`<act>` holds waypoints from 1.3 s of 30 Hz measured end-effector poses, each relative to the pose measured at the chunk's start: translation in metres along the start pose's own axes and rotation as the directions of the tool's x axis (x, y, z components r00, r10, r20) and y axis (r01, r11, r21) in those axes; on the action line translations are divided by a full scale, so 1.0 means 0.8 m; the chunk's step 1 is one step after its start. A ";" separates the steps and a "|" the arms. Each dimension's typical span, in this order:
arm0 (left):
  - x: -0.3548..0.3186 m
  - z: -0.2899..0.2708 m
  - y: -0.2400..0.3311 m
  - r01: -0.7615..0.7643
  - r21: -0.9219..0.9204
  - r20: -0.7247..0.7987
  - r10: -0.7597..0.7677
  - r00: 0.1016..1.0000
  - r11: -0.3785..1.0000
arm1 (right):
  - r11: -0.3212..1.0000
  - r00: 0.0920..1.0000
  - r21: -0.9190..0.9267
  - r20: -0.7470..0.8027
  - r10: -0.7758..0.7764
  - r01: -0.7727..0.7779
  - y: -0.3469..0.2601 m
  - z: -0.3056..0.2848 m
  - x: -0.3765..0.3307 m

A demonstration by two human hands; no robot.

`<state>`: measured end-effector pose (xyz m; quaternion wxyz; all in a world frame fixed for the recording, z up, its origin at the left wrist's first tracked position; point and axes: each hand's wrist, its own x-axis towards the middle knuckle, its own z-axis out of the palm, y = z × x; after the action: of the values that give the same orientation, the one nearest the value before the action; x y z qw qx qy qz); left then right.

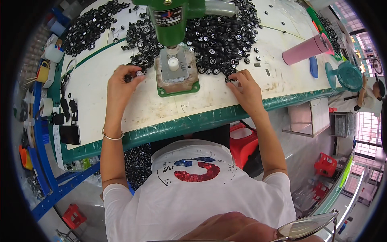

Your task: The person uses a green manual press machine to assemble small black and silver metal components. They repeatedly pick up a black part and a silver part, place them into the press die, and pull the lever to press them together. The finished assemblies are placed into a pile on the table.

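Observation:
My left hand (123, 80) is closed on a small toy wheel (139, 73) with a silver hub, left of the press base; dark pieces show under its fingers. At the near edge of the wheel heap, my right hand (244, 85) pinches another small black wheel (228, 80) between thumb and fingers. Between the hands stands a green bench press (169, 30). Its metal base plate (176, 84) carries a grey block with a round white fixture (173, 63) under the ram. Black wheels (217, 44) are heaped behind and to the right of the press.
More wheels, some on axles, form a pile (92, 28) at the far left. A pink tumbler (305, 49), a blue case (313, 67) and a small teal fan (347, 76) stand at the right. A phone (70, 134) lies at the left edge. Another person (365, 97) is far right.

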<state>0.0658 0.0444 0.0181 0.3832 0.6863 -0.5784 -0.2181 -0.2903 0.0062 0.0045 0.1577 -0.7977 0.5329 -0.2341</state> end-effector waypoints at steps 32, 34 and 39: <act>0.012 0.026 0.016 0.282 -0.861 0.338 0.062 0.939 0.423 | 0.787 0.979 0.585 -0.074 -0.189 0.196 -0.124 0.082 0.084; 0.008 0.025 0.012 0.281 -0.860 0.326 0.034 0.945 0.427 | 0.761 0.991 0.637 -0.038 -0.130 0.124 -0.129 0.083 0.083; 0.002 0.015 0.016 0.226 -0.821 0.273 0.011 0.962 0.525 | 0.768 0.988 0.626 -0.032 -0.149 0.136 -0.122 0.085 0.086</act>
<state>0.0492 0.0395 0.0209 0.5785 0.4171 -0.3990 -0.5764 -0.1558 -0.0200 0.0105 0.4008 -0.7402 0.3612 -0.4013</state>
